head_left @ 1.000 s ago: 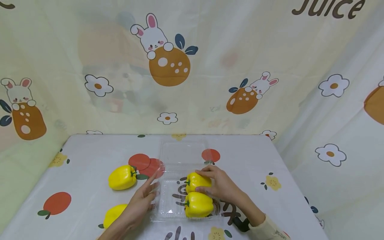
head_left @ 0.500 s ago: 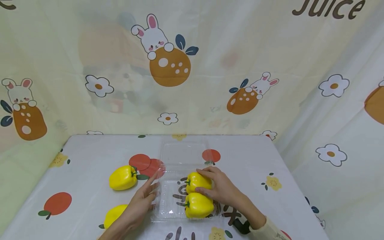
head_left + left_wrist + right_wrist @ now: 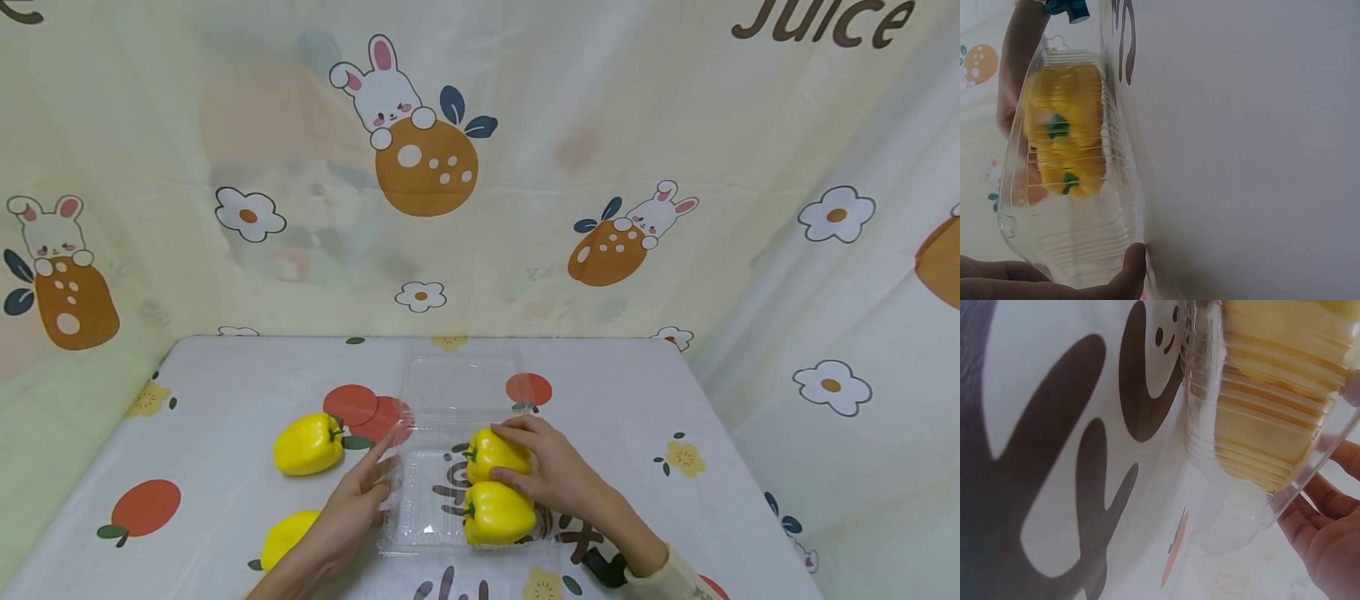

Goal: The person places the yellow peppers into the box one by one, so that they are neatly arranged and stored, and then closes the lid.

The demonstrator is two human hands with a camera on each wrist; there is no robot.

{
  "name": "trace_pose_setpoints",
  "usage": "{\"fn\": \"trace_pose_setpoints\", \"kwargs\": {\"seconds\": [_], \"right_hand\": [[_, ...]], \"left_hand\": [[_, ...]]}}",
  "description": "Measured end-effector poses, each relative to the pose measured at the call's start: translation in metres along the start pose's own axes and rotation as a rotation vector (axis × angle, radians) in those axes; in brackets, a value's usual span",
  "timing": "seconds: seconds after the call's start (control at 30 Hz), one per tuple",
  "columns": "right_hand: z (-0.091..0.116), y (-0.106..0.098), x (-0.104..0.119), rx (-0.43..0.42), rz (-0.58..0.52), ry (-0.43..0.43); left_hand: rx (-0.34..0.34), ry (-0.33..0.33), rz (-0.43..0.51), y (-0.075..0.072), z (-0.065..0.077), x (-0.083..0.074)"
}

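Note:
Two yellow bell peppers lie on their sides in the right half of a clear plastic clamshell box (image 3: 427, 500), whose lid (image 3: 461, 383) is folded back. My right hand (image 3: 558, 471) reaches over the right rim and grips the far pepper (image 3: 497, 454), thumb on its near side, fingers on its far side. The near pepper (image 3: 498, 514) sits against it. My left hand (image 3: 352, 508) touches the box's left side with extended fingers. Through the ribbed wall in the left wrist view, green stems show on the peppers (image 3: 1063, 94).
Another yellow pepper (image 3: 307, 444) lies left of the box. Behind my left forearm is one more pepper (image 3: 287, 537), partly hidden. A printed cloth covers the table (image 3: 615, 400), and a printed curtain (image 3: 525, 250) hangs behind it.
Both hands keep their places on the pepper and the box. The whole head view shifts very slightly; nothing else visibly moves.

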State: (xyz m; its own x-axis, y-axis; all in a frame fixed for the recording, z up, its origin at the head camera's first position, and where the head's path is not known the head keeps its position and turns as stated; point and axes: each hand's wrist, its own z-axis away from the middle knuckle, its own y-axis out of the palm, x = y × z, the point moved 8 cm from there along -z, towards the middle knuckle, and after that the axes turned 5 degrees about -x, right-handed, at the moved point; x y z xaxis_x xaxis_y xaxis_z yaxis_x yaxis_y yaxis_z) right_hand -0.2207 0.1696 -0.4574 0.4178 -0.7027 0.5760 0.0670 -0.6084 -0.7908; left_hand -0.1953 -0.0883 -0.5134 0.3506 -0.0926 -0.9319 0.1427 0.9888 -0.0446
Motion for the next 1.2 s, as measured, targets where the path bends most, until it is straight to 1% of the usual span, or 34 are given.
{"fn": "trace_pose_setpoints", "kwargs": {"seconds": [0.2,0.33,0.53,0.63,0.73,0.9,1.0,1.1,1.2], "right_hand": [[0.002,-0.005,0.003,-0.013,-0.008,-0.027],[0.004,-0.008,0.003,-0.023,-0.007,-0.029],[0.01,-0.017,-0.001,-0.107,0.002,-0.048],[0.014,-0.02,-0.008,-0.131,-0.021,-0.032],[0.017,-0.02,-0.019,-0.122,-0.093,0.037],[0.026,-0.017,-0.039,-0.077,-0.263,0.239],[0.033,-0.015,-0.049,-0.051,-0.334,0.341],[0.04,-0.012,-0.056,-0.007,-0.408,0.396],[0.045,-0.008,-0.058,0.056,-0.496,0.409]], "left_hand": [[0.008,0.003,0.005,0.0,0.001,-0.002],[0.01,0.005,0.007,0.0,0.002,-0.002],[0.005,-0.01,0.005,0.0,0.001,-0.001],[0.01,-0.009,0.01,0.001,0.001,-0.001],[0.012,-0.006,0.017,0.001,0.002,-0.001],[0.011,-0.008,0.015,0.001,0.002,-0.001],[0.012,-0.012,0.014,0.001,0.002,0.0],[0.01,-0.017,0.012,0.001,0.001,0.0],[0.008,-0.016,0.012,0.0,0.001,0.0]]}}
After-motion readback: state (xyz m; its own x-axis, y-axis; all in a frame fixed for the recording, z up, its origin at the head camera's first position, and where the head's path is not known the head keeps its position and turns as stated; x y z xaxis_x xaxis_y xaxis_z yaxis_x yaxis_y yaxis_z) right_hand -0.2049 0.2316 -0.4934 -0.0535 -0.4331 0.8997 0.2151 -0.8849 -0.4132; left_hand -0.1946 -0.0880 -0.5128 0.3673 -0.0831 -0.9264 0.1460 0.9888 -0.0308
